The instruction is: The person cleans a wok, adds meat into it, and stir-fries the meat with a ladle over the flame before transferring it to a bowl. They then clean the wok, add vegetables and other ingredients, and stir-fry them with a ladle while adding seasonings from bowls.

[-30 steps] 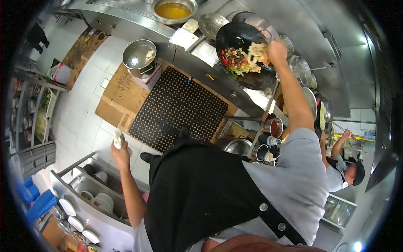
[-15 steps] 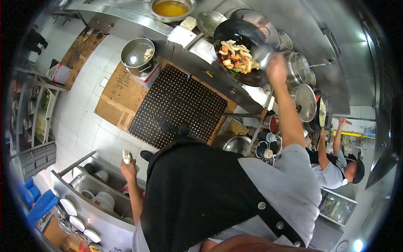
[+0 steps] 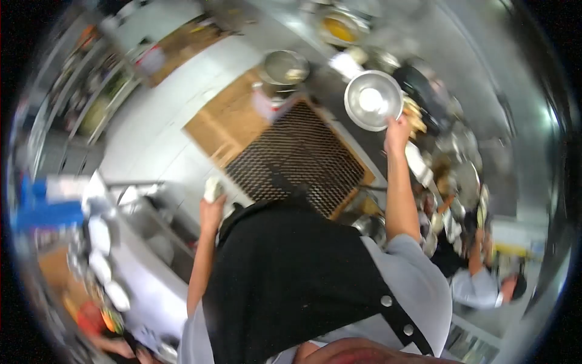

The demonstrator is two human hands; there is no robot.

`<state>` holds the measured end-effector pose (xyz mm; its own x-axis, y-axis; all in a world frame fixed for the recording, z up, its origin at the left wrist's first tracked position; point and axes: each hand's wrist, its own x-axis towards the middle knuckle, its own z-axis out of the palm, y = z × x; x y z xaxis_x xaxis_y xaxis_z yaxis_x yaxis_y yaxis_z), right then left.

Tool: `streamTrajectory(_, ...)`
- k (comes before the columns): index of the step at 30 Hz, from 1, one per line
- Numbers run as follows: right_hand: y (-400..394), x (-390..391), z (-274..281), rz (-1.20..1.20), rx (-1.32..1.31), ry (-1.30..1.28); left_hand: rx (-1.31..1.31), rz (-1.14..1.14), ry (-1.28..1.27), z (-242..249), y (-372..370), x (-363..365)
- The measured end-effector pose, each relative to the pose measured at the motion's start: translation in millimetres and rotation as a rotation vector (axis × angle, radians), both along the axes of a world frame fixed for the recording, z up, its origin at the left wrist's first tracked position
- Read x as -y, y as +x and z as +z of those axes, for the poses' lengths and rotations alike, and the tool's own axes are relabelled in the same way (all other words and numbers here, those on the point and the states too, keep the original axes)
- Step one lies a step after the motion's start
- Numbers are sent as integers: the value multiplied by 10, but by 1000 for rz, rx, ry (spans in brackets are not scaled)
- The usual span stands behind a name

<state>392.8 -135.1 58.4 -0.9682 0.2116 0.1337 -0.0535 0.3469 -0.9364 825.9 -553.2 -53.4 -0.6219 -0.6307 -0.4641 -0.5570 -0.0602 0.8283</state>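
My right hand (image 3: 398, 134) is closed on the rim of a round steel bowl (image 3: 362, 110), which is tilted so that its shiny inside shows. The bowl is held beside a black wok (image 3: 414, 82) on the stove and hides part of it. Cooked food pieces (image 3: 414, 118) show in the wok behind my right hand. Low at my left side, my left hand (image 3: 212, 213) is wrapped round a crumpled white cloth (image 3: 213, 189). It hangs over the floor, apart from the steel counter.
A steel pot (image 3: 285, 68) stands on a box beside the black rubber mat (image 3: 291, 151). White dishes (image 3: 100, 267) line the counter at left. A co-worker (image 3: 479, 285) is at the stove on the right; another person's hands (image 3: 124, 349) show at lower left.
My right hand has swung the bowl from over the wok towards the left, to the stove's front edge. My left hand still grips the cloth. The whole view has turned and is blurred.
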Motion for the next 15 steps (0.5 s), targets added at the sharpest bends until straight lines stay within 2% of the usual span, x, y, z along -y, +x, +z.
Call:
streamTrajectory(1, 418, 725, -75, 158, 101, -114, -94, 46, 62, 5, 32, 52)
streamTrajectory(2, 876, 1385, -115, 330, 212, -226, -161, 128, 135, 470, -29, 29)
streamTrajectory(4, 1605, 2380, -434, 713, 380, -105, -149, 187, 134, 728, 77, 198)
streamTrajectory(5, 1884, 2775, -761, 903, 373, -30, -236, 271, 18, 655, 182, 233)
streamTrajectory(6, 2126, 3138, -1043, 1080, 350, 47, -433, 312, 62, 464, 335, 316)
streamTrajectory(7, 2399, 3482, -1003, 1185, 360, 37, -306, 395, -180, 522, 575, 376)
streamTrajectory(8, 2678, 3757, -791, 1326, 478, 5, -284, 474, -210, 526, 894, 473)
streamTrajectory(9, 2932, 3947, -556, 1444, 597, -20, -302, 643, -38, 519, 1195, 567)
streamTrajectory(10, 3136, 4067, -303, 1493, 601, -20, -333, 795, 140, 538, 1436, 654)
streamTrajectory(11, 3391, 4185, -87, 1553, 686, -110, -417, 935, 209, 508, 1850, 799)
streamTrajectory(12, 3513, 4246, 12, 1596, 771, -209, -560, 1164, 162, 562, 2111, 920)
streamTrajectory(13, 3438, 4284, -99, 1714, 789, -73, -617, 1256, 235, 553, 2540, 1123)
streamTrajectory(14, 3392, 4272, -192, 1717, 783, -79, -640, 1436, 180, 320, 3001, 1386)
streamTrajectory(15, 3347, 4235, -279, 1723, 696, 135, -511, 1614, 133, 463, 3295, 1658)
